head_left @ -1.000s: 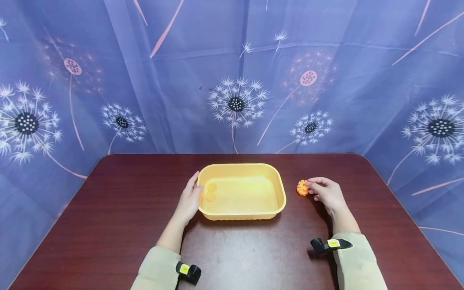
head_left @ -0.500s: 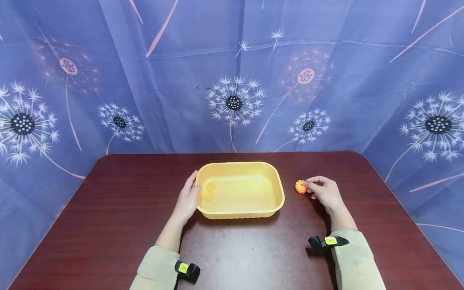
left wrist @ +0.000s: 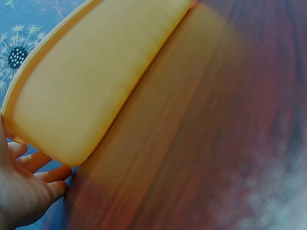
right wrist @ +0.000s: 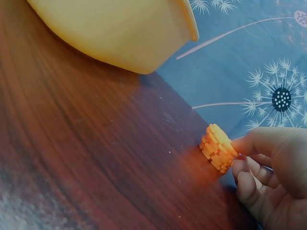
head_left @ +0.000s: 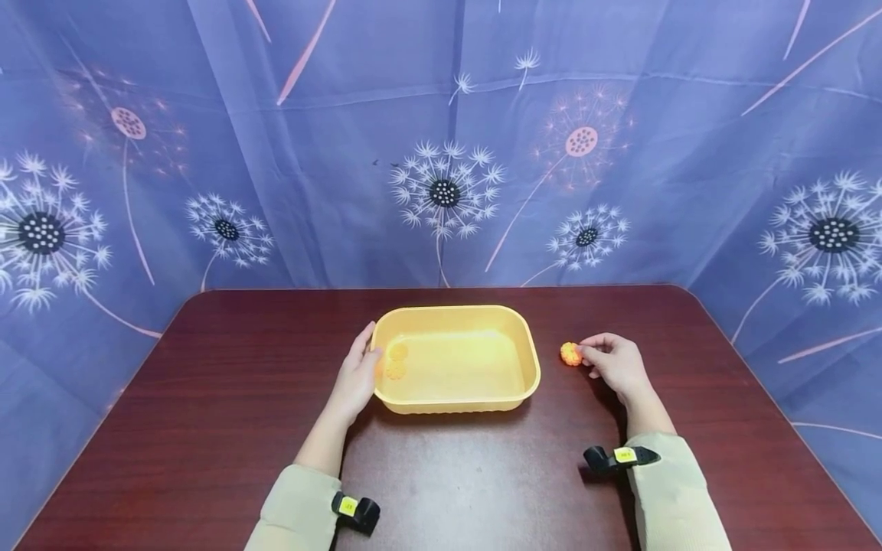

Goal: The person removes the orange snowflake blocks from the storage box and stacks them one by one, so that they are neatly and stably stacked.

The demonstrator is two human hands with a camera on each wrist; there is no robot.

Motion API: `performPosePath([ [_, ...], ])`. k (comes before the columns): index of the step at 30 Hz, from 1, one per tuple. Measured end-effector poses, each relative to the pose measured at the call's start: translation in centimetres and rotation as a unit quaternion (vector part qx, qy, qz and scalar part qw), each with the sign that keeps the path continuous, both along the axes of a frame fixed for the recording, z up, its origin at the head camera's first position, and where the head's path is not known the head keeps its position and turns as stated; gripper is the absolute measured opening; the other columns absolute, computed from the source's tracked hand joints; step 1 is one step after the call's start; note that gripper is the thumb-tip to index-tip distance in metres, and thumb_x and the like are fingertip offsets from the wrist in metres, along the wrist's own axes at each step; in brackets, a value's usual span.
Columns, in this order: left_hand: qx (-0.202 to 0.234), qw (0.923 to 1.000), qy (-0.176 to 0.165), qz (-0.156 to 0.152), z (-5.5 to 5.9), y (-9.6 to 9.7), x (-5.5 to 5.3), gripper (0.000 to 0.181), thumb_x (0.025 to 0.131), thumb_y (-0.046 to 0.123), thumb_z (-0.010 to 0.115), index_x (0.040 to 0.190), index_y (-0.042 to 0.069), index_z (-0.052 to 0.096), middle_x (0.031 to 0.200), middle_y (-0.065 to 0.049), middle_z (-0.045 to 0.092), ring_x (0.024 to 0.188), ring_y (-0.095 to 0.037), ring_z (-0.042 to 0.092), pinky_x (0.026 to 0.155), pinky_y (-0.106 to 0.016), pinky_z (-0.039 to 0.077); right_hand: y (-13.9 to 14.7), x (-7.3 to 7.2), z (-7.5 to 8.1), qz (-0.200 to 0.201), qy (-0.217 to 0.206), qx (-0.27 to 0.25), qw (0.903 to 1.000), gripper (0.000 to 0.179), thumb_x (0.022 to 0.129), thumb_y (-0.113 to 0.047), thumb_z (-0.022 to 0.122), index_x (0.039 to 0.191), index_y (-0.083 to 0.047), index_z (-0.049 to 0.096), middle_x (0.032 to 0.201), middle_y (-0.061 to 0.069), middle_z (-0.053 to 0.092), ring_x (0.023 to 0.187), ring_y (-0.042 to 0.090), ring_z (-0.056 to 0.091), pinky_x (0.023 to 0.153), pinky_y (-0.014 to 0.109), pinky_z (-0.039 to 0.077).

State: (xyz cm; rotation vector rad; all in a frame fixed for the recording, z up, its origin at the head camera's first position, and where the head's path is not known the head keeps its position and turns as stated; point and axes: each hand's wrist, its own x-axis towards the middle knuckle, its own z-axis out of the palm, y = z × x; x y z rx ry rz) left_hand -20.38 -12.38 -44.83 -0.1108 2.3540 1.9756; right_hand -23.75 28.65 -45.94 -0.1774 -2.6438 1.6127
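A yellow plastic basin (head_left: 448, 408) stands on the table, its left end held by my left hand (head_left: 354, 383). The thumb lies over the rim; in the left wrist view the fingers (left wrist: 36, 162) are against the outside of the end wall. Right of the basin, my right hand (head_left: 615, 366) pinches a stack of orange notched discs (head_left: 570, 353) between thumb and fingertips. The right wrist view shows several layers in this stack (right wrist: 218, 148), close above or touching the table; I cannot tell which. Inside the basin's left end lie two pale orange flower-shaped discs (head_left: 396, 371).
The dark red-brown table (head_left: 455, 474) ends at the back against a blue curtain (head_left: 344, 153) printed with dandelions. Both sleeves carry black wrist straps (head_left: 620, 458) with yellow labels.
The orange discs in my right hand have tilted and look rounder and more compact than before. My left hand keeps its place on the basin. The head view has shifted slightly.
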Motion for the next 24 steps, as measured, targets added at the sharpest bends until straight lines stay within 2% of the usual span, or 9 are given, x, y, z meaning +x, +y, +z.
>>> performPosePath([
  [13,-0.008,1.0,-0.002,0.001,-0.12,-0.04,0.15,0.053,0.101,0.021,0.035,0.152,0.02,0.021,0.155,-0.011,0.025,0.139,-0.027,0.031,0.108,-0.048,0.035,-0.02,0.37,0.39,-0.004,-0.014,0.014,0.9998,0.03,0.09,-0.014,0.062,0.106,0.01,0.06,0.067,-0.004,0.06,0.057,0.005,0.055,0.052,0.025,0.053],
  [20,-0.006,1.0,0.0,0.003,-0.1,0.01,0.28,0.053,0.101,0.021,0.035,0.152,0.02,0.021,0.155,-0.012,0.026,0.138,-0.028,0.032,0.106,-0.048,0.038,0.09,0.46,0.28,-0.017,-0.018,-0.021,0.9995,0.034,0.092,-0.019,0.057,0.11,0.011,0.059,0.073,-0.017,0.062,0.063,0.001,0.059,0.053,0.025,0.054],
  [24,-0.008,1.0,0.003,0.003,-0.05,-0.02,0.14,0.053,0.101,0.021,0.035,0.152,0.02,0.021,0.155,-0.012,0.026,0.138,-0.027,0.032,0.107,-0.048,0.037,0.04,0.3,0.47,-0.034,-0.016,-0.038,0.9986,0.038,0.093,-0.025,0.058,0.109,0.01,0.058,0.071,-0.015,0.062,0.061,0.002,0.06,0.053,0.024,0.054],
])
